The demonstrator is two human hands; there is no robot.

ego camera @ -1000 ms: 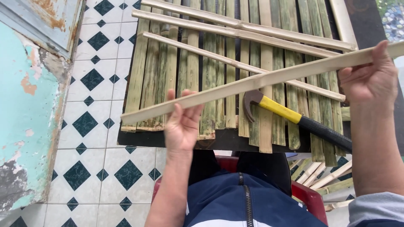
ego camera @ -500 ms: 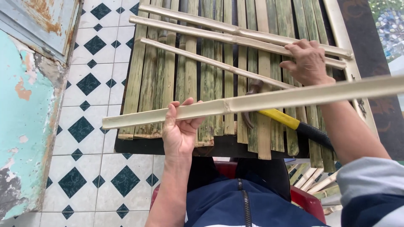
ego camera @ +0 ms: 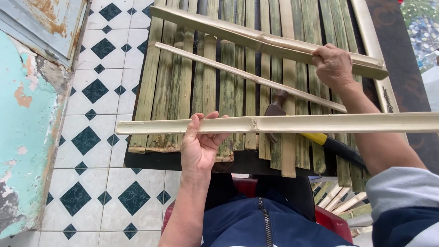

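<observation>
Right hand (ego camera: 334, 66) moved onto upper bamboo slat (ego camera: 265, 42), grip closed on it, left hand (ego camera: 200, 144) clasping pale split bamboo strip (ego camera: 283, 124)

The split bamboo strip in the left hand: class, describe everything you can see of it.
The split bamboo strip is long, pale cream-green, with a hollow inner face turned up and a node ridge near its middle. It lies almost level across the picture, above the bamboo slat panel and the hammer. The left hand grips it near its left end; its right end runs out of view.
</observation>
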